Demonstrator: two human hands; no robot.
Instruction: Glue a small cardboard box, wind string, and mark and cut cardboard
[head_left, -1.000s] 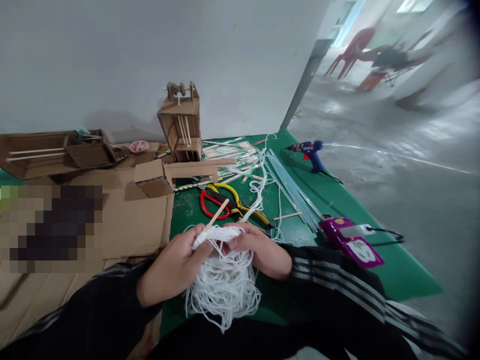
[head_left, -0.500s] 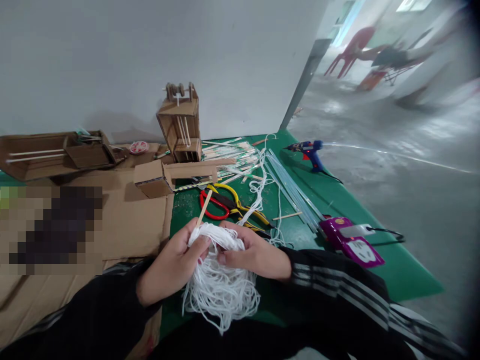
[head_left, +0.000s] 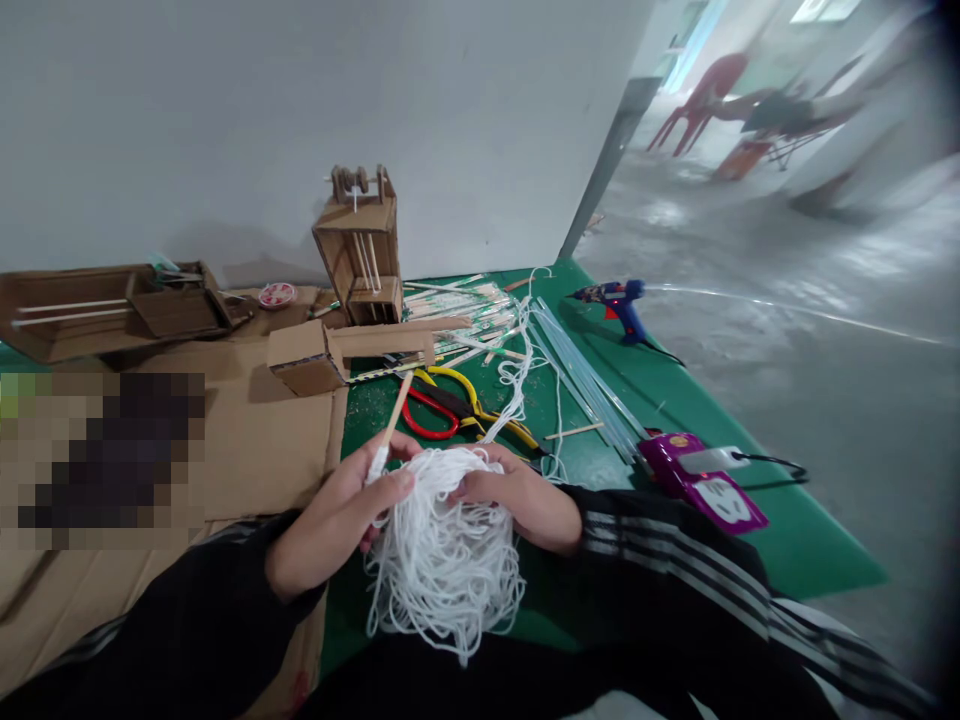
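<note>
A loose bundle of white string (head_left: 450,560) hangs between my two hands over the table's front edge. My left hand (head_left: 341,510) is closed round the bundle's left side and also grips a thin wooden stick (head_left: 397,408), which points up and has white string wound round its lower end. My right hand (head_left: 517,495) is closed on the bundle's upper right, its thumb and fingers curled into the strands. From the bundle, strands of string (head_left: 514,395) run back across the green table. Just beyond my hands lie red-handled scissors (head_left: 431,412) and yellow-handled pliers (head_left: 465,390).
Cardboard boxes (head_left: 360,250) and a flat cardboard sheet (head_left: 262,430) occupy the left and back. Several sticks (head_left: 472,310), clear glue sticks (head_left: 585,380), a blue glue gun (head_left: 619,305) and a purple power strip (head_left: 701,480) lie on the green table (head_left: 810,550).
The stick has tilted and shifted left with my left hand, and its string-wound end now shows. The bundle has spread wider between my hands, and my right hand has curled in more.
</note>
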